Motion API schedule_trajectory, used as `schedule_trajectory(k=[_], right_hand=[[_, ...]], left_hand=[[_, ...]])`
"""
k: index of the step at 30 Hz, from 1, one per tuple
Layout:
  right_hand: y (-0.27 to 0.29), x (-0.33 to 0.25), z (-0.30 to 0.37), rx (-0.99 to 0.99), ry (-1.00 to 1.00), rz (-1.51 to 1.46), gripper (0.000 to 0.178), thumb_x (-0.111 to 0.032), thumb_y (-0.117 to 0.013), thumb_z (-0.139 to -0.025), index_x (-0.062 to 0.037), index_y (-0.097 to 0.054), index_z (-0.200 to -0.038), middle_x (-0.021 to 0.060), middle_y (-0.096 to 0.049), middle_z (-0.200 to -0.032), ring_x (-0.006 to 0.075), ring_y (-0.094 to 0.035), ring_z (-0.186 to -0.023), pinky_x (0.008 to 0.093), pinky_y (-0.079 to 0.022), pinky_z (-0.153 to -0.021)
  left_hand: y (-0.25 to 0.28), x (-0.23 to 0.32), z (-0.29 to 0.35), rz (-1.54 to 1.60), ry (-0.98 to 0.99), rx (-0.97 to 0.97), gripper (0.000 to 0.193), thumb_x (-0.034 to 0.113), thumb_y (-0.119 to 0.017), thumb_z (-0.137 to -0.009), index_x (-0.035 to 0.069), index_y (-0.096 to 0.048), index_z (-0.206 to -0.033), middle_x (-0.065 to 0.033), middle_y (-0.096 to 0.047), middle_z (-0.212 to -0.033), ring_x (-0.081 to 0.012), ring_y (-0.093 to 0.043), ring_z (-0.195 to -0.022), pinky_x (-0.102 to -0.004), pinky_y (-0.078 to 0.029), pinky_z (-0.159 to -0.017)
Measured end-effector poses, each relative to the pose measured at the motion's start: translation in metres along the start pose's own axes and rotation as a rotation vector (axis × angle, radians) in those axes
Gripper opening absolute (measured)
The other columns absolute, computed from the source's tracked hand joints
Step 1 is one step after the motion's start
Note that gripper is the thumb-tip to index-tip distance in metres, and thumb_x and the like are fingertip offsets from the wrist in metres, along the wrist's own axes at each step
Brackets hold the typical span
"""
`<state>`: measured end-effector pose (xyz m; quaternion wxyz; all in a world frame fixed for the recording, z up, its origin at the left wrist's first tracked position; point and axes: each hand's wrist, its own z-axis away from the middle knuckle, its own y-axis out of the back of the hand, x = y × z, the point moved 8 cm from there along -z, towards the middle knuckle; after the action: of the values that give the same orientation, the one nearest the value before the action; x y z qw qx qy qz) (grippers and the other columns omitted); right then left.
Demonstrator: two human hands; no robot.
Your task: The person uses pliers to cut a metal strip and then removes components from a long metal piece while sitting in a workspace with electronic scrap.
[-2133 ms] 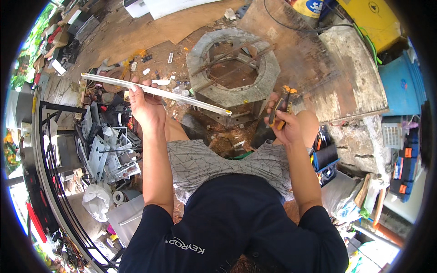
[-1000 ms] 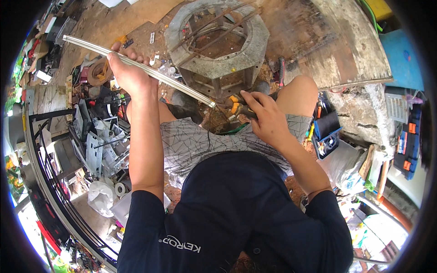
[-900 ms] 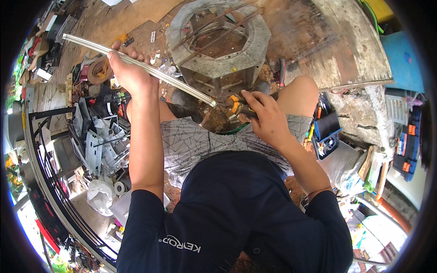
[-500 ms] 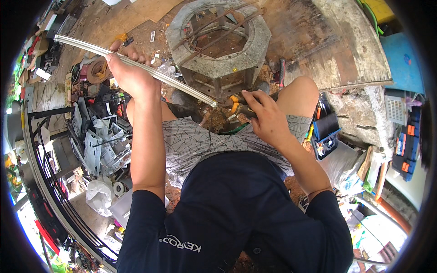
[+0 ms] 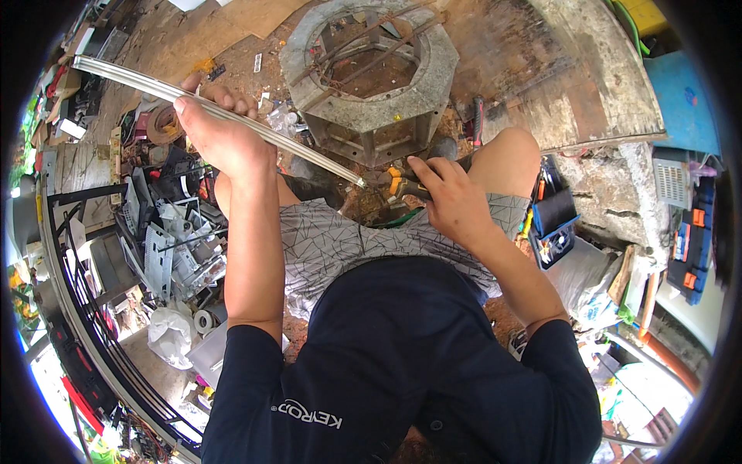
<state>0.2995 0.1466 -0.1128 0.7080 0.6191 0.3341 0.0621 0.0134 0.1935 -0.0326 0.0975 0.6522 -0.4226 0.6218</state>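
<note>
A long, thin, silvery-white metal strip (image 5: 297, 150) runs slantwise from the far left down to the space between my knees. My left hand (image 5: 222, 131) is closed around its middle part, palm beneath and thumb over the near side. In my right hand (image 5: 457, 193) is a pair of pliers (image 5: 402, 185) with yellow and black handles. The pliers' jaws point left, close by the strip's lower end. Whether they touch the strip I cannot tell.
Just beyond my hands stands an octagonal concrete frame (image 5: 359, 114) with rusty bars across it. A red-handled tool (image 5: 478, 124) lies to its right. Metal brackets (image 5: 162, 251) and a black rack (image 5: 83, 298) crowd my left; a blue toolbox (image 5: 688, 247) sits far right.
The strip has shifted a little to the left, its lower end slightly nearer me. My left hand moved slightly with it. My right hand has barely moved and still grips the pliers.
</note>
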Motion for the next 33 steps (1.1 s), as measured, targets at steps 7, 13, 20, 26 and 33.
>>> schedule_trajectory(k=[7,13,20,26,33], right_hand=[[0.001,-0.005,0.001,-0.004,0.061,0.012,0.059,-0.011,-0.067,-0.071,-0.0110,-0.051,-0.127,0.0067,-0.056,-0.102,0.0257,-0.058,-0.092,0.0369,-0.047,-0.073],[-0.004,-0.007,0.003,-0.030,0.135,-0.140,0.036,-0.021,-0.068,-0.080,-0.0064,-0.059,-0.112,0.0077,-0.061,-0.089,0.0273,-0.058,-0.081,0.0363,-0.038,-0.071],[-0.032,0.005,0.007,-0.286,-0.087,-0.615,0.027,-0.025,-0.064,-0.086,-0.0017,-0.063,-0.098,0.0170,-0.064,-0.083,0.0348,-0.060,-0.077,0.0396,-0.044,-0.069],[-0.022,0.012,0.000,-0.221,-0.152,-0.771,0.033,-0.028,-0.062,-0.088,0.0018,-0.062,-0.102,0.0189,-0.061,-0.080,0.0323,-0.056,-0.071,0.0376,-0.047,-0.070],[-0.016,0.022,0.004,-0.080,-0.106,-0.344,0.047,-0.037,-0.059,-0.090,0.0033,-0.059,-0.115,0.0187,-0.061,-0.107,0.0354,-0.059,-0.097,0.0417,-0.046,-0.083]], left_hand=[[0.004,-0.004,-0.006,-0.023,0.019,0.023,0.036,0.034,-0.027,-0.102,0.007,-0.047,-0.115,-0.0008,-0.041,-0.070,-0.0107,-0.038,-0.057,-0.0252,-0.036,-0.048],[0.013,-0.021,-0.014,-0.034,0.102,0.020,0.038,0.032,-0.029,-0.103,0.005,-0.052,-0.118,0.0001,-0.043,-0.069,-0.0094,-0.039,-0.057,-0.0241,-0.036,-0.048],[0.019,-0.032,-0.019,0.012,0.183,0.004,0.040,0.032,-0.029,-0.103,0.004,-0.052,-0.121,0.0017,-0.042,-0.068,-0.0079,-0.037,-0.053,-0.0222,-0.036,-0.046],[0.022,-0.039,-0.019,0.050,0.215,0.028,0.039,0.032,-0.029,-0.103,0.006,-0.054,-0.117,0.0017,-0.043,-0.069,-0.0079,-0.037,-0.053,-0.0220,-0.035,-0.046],[0.043,-0.057,-0.029,-0.031,0.221,0.149,0.034,0.035,-0.030,-0.101,0.009,-0.052,-0.106,-0.0002,-0.044,-0.070,-0.0107,-0.038,-0.054,-0.0255,-0.035,-0.047]])
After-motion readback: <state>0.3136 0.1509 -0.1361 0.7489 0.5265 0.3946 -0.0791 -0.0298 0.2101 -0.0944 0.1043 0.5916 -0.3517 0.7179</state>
